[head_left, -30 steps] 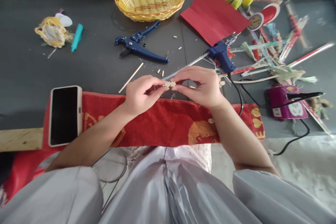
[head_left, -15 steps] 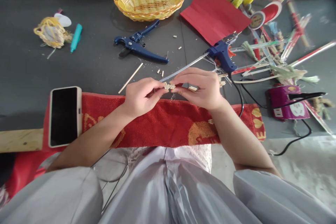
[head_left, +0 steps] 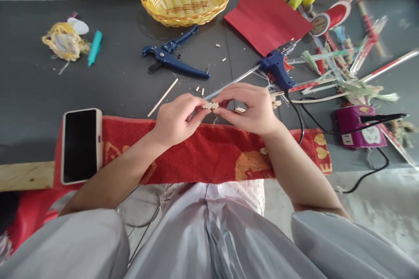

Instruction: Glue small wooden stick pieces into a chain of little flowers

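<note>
Head cam (only view): pale cluster (head_left: 210, 105) is btwn the fingertips of both hands. L hand (head_left: 178, 117) has thumb + index pinched narrow on its L end; R hand (head_left: 250, 108) same on the R end. Reads as two rosette-like lobes edge to edge; can't tell if joined or 2 pcs.

Handling, my guess: v. light, stiff, prob cut stick ends, so low slip but fragile at the joints. Hold by outer rims, light squeeze, thumb vs index; don't press the middle, don't twist.

Around the fingers: short sticks (head_left: 240, 110) show thru the gap btwn R thumb & index. Two cut bits (head_left: 202, 92) just beyond L fingertips, thin stick (head_left: 163, 97) off to their left. Glue gun (head_left: 276, 67) beyond R fingers, its clear glue stick (head_left: 235, 79) pointing back twd them. Blue cutter (head_left: 175, 59) farther out, past L fingers. Red towel (head_left: 196, 152) on wearer's side of both.
</note>
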Demonstrator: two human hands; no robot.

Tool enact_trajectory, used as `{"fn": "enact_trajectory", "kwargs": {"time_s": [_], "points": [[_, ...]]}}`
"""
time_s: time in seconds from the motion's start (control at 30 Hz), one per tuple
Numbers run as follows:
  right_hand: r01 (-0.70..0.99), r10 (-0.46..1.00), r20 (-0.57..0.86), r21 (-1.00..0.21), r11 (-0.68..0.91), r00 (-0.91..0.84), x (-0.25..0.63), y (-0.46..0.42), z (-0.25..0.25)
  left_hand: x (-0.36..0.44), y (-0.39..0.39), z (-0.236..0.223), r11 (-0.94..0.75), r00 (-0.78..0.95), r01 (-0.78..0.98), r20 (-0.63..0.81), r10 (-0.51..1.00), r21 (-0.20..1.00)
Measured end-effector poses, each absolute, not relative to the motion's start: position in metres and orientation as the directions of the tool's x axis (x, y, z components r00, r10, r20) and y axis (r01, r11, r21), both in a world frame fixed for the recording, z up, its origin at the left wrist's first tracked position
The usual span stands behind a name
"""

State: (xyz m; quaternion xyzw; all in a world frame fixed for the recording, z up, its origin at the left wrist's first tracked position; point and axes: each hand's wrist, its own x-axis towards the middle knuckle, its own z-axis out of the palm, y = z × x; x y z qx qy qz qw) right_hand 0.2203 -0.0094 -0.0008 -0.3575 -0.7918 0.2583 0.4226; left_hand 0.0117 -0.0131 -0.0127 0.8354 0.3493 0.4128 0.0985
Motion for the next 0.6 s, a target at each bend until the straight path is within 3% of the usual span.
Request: {"fn": "enact_trajectory", "kwargs": {"time_s": [0.23,0.6], "points": [[0.346,0.813,0.433,-0.749,0.565,-0.389,0.2211,-0.0093,0.0027,0.0108,-0.0151,-0.0122,-0.687,0.428,0.573,0.551,0.716,0.447],[0.36,0.805,0.441,-0.731,0.579,-0.397,0.2204,-0.0103,0.0021,0.0133,-0.014,-0.0136,-0.747,0.442,0.578,0.644,0.624,0.328]]}}
